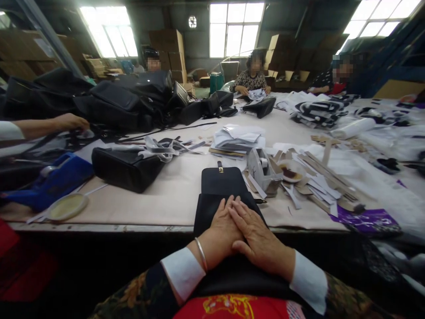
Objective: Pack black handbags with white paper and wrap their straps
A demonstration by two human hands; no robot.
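A black bag lies at the table's front edge, its flap folded out away from me with a strap tab and a gold clasp at the top. My left hand rests flat on the bag, fingers stretched forward. Partly over it lies my right hand, also flat, its fingertips crossing the left fingers. Neither hand grips anything. The bag's near part, under my hands and forearms, is mostly hidden.
Left stand another black bag, a blue tape dispenser and a round dish; a co-worker's hand reaches in there. Right are a grey tape dispenser and cardboard strips. A paper stack sits ahead. People work across the table.
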